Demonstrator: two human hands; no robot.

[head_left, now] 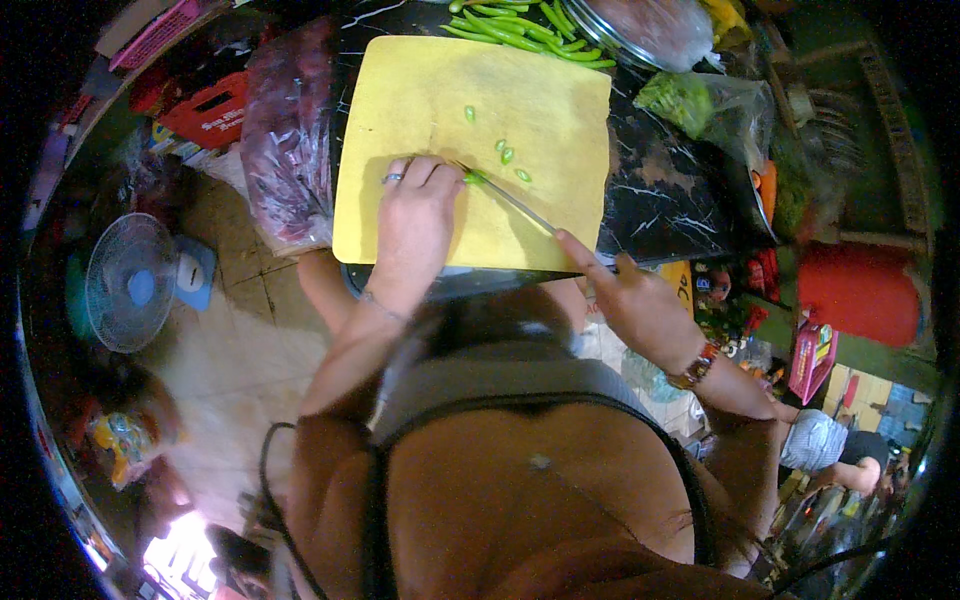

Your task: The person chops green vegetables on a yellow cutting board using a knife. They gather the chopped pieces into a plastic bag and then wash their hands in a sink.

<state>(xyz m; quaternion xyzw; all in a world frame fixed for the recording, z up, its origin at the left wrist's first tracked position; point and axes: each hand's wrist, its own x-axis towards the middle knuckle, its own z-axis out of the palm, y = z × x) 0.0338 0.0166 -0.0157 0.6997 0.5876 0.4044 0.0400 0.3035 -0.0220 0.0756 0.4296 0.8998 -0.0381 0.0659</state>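
Note:
A yellow cutting board [400, 90] lies on a black marbled tabletop [660, 215]. On its near left half, my left hand [415, 215] is closed, fingers curled over a green chili pepper. Just the cut end of that green chili [475, 179] shows beside the fingertips; the rest is hidden under the hand. My right hand [640, 305] grips a knife [515, 205] by its handle, past the board's near right edge. The blade slants to the far left, its tip end at the chili. Several green chili slices [507, 156] are scattered over the board's middle.
Whole green chilies [520, 28] are heaped beyond the board. At the far right are a metal-rimmed bowl [645, 30] with bagged contents and a plastic bag of greens [690, 105]. A filled plastic bag [288, 140] borders the board's left. A fan [130, 283] stands on the floor.

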